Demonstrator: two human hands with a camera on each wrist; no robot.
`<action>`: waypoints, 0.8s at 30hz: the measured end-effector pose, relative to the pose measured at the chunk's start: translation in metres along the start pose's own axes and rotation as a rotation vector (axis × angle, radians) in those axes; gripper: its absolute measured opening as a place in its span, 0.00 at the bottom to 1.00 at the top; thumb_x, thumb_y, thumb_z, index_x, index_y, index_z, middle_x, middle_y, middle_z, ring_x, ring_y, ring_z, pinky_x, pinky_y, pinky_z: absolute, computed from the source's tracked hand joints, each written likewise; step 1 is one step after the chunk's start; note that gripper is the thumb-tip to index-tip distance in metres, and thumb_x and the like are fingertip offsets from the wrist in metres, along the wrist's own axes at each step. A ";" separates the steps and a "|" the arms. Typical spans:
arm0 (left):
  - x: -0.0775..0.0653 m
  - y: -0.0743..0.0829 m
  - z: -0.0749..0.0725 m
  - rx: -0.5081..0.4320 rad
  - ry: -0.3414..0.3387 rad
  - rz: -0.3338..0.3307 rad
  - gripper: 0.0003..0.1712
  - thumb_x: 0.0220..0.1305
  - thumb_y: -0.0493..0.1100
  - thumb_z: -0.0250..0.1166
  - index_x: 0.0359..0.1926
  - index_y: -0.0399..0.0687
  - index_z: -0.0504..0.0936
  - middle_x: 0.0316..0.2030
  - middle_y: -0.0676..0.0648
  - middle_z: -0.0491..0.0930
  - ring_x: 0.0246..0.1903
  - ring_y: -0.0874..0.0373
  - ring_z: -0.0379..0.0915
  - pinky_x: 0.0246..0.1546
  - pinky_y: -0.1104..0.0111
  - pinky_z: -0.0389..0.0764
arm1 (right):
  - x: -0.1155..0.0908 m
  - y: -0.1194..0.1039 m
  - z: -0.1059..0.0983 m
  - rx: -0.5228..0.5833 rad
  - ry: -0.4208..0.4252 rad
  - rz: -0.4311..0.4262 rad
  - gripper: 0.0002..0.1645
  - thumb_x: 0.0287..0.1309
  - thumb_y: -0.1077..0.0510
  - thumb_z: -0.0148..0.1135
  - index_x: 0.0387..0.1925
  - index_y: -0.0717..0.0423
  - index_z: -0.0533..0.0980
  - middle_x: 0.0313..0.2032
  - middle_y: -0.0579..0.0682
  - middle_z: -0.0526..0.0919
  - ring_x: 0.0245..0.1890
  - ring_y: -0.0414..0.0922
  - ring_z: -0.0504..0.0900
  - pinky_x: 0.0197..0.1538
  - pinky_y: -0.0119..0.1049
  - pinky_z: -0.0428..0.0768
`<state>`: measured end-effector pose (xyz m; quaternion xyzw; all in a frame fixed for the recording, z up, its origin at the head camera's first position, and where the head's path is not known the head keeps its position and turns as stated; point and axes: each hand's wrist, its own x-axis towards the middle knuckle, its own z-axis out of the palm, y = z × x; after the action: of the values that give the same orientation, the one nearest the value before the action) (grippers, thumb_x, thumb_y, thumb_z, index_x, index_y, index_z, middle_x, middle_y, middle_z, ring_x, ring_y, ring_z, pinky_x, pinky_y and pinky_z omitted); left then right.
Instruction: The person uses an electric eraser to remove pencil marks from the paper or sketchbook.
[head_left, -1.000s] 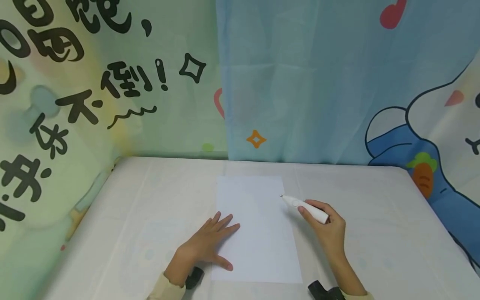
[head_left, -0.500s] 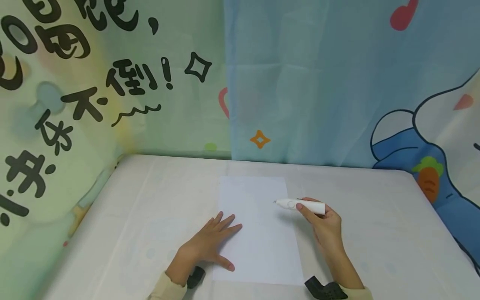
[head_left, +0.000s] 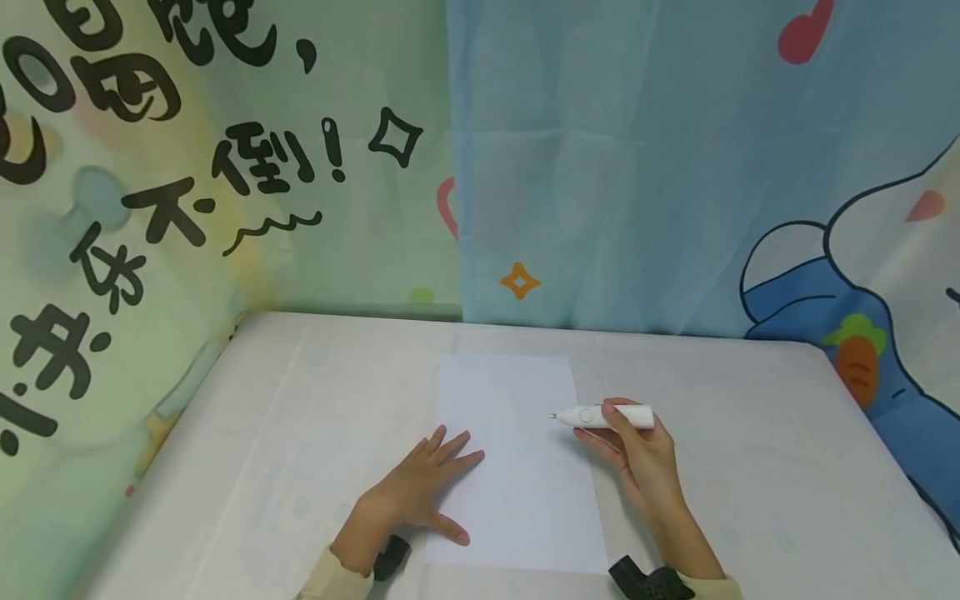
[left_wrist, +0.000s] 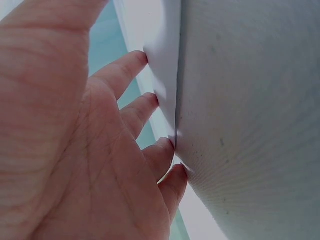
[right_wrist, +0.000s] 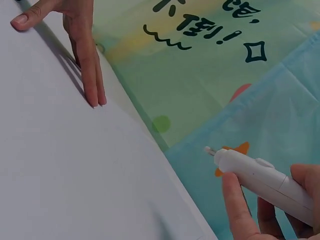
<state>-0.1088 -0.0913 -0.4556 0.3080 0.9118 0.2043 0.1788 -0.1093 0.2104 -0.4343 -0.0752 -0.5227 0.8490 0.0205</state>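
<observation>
A blank white sheet of paper [head_left: 517,483] lies upright on the table. My left hand [head_left: 423,487] is spread over its left edge, thumb and some fingertips on the paper. From the left wrist view, the fingertips [left_wrist: 150,100] press down along the paper's edge. Above the sheet's right side, my right hand [head_left: 648,458] holds a white pen-shaped tool [head_left: 600,417] nearly level, its tip pointing left. Seen in the right wrist view, the tool [right_wrist: 265,177] has a raised button and a thin metal shaft with a small rounded tip. One finger stretches beneath its front end.
A white cloth covers the table [head_left: 750,467]. Behind it hang a green curtain [head_left: 360,250] with black lettering and a blue curtain [head_left: 637,208] with a cartoon figure. Black wrist devices [head_left: 651,581] sit under both forearms.
The tool has swung from a slant to nearly level, and its tip has come left over the paper. The right hand's fingers have shifted along it. My left hand stays on the sheet.
</observation>
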 end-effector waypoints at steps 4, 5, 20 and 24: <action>-0.001 -0.001 0.001 -0.003 0.003 0.003 0.60 0.42 0.62 0.77 0.74 0.53 0.60 0.76 0.45 0.49 0.75 0.41 0.34 0.73 0.49 0.44 | 0.001 0.001 0.001 0.009 0.008 0.019 0.03 0.68 0.63 0.56 0.42 0.54 0.73 0.41 0.50 0.80 0.40 0.44 0.87 0.46 0.40 0.83; -0.001 -0.001 0.002 -0.004 0.004 0.004 0.60 0.42 0.62 0.77 0.74 0.53 0.60 0.76 0.45 0.49 0.75 0.41 0.34 0.73 0.49 0.44 | 0.001 0.001 0.001 0.005 0.015 0.023 0.03 0.68 0.63 0.56 0.42 0.54 0.73 0.41 0.49 0.80 0.40 0.44 0.87 0.46 0.39 0.83; -0.002 -0.001 -0.001 -0.003 0.011 0.009 0.59 0.42 0.61 0.77 0.74 0.52 0.60 0.76 0.44 0.49 0.75 0.41 0.34 0.72 0.49 0.44 | 0.004 0.008 0.003 -0.149 0.156 0.058 0.21 0.52 0.75 0.66 0.44 0.56 0.71 0.43 0.46 0.78 0.42 0.38 0.84 0.49 0.36 0.82; -0.002 0.001 -0.003 -0.004 0.007 0.008 0.59 0.42 0.61 0.77 0.74 0.52 0.60 0.76 0.44 0.50 0.75 0.41 0.35 0.72 0.48 0.44 | 0.004 0.007 0.003 -0.216 0.155 0.103 0.24 0.54 0.73 0.66 0.50 0.62 0.67 0.44 0.48 0.72 0.41 0.36 0.83 0.50 0.33 0.81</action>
<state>-0.1082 -0.0920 -0.4522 0.3107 0.9107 0.2082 0.1753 -0.1138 0.2049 -0.4398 -0.1693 -0.6033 0.7793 0.0089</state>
